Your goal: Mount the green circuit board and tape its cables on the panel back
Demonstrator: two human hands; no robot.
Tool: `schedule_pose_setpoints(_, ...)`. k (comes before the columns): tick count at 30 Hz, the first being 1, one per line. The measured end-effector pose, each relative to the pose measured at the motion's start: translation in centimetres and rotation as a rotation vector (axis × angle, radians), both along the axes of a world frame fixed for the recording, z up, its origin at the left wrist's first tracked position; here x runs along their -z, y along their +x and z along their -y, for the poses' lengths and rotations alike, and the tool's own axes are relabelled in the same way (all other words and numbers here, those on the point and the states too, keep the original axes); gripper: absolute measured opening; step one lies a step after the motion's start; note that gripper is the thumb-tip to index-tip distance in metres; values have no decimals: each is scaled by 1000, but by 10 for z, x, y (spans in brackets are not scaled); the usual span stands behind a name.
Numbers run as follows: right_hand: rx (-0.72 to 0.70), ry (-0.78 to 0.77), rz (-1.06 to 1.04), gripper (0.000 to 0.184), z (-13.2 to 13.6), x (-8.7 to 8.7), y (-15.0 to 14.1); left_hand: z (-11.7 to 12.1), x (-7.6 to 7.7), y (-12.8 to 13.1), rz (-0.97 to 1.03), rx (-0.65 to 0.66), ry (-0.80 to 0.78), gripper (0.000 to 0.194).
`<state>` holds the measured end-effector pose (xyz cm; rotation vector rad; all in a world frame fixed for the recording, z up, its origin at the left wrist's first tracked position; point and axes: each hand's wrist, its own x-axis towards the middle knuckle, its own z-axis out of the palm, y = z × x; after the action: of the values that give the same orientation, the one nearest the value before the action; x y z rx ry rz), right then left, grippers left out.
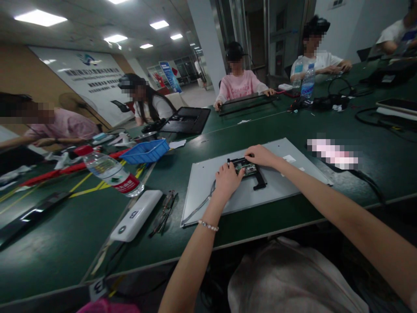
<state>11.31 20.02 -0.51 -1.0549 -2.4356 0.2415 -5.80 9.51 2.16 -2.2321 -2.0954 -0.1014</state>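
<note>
A black plastic bracket (259,179) with a green circuit board (246,168) set in it lies on a flat silver-grey panel (276,191) in front of me. My left hand (228,180) grips the bracket's left side, thumb at the board's edge and fingers bent over the frame. Around the far right edge, my right hand (260,155) is closed with its fingertips on the bracket. A thin grey cable (203,203) runs from beneath my left hand to the panel's near left corner. My palms hide parts of the bracket.
Left of the panel are folded glasses (164,213), a white power bank (137,216), a water bottle (110,171) and a blue tray (145,151). A blurred-out phone-like object (332,154) with a cable lies right. Across the table, a person holds a black frame (249,104).
</note>
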Motion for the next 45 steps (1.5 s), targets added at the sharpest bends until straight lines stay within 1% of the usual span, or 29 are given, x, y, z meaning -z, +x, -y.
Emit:
schedule_pose_setpoints(6,56,-7,-107,30,-7,8,-5,0,1,0,-12,1,11,57)
schedule_pose_setpoints(13,69,-31,-199,19,-16,21,-8,1,0,1,-18,-6,22,56)
schedule_pose_setpoints(17,74,-54,-207,17,-17,22,-10,2,-1,3,-5,-22,26,61)
schedule_pose_setpoints(23,75,-76,-236,17,-13,19,-11,-2,4,0,40,-35,65,71)
schedule_pose_setpoints(26,85,-68,-229,16,-13,20,-11,-3,5,-2,47,-44,58,75)
schedule_pose_setpoints(28,88,-62,-231,17,-13,22,-11,-3,4,-2,41,-42,37,70)
schedule_pose_setpoints(30,80,-56,-241,16,-14,23,-11,-2,4,-2,28,-30,23,62)
schedule_pose_setpoints(33,65,-51,-261,16,-16,25,-12,-1,3,-1,8,-21,35,55)
schedule_pose_setpoints(41,68,-42,-265,16,-19,30,-15,2,3,-1,4,-41,48,56)
schedule_pose_setpoints(45,71,-45,-253,15,-18,30,-15,1,4,-4,5,-43,54,57)
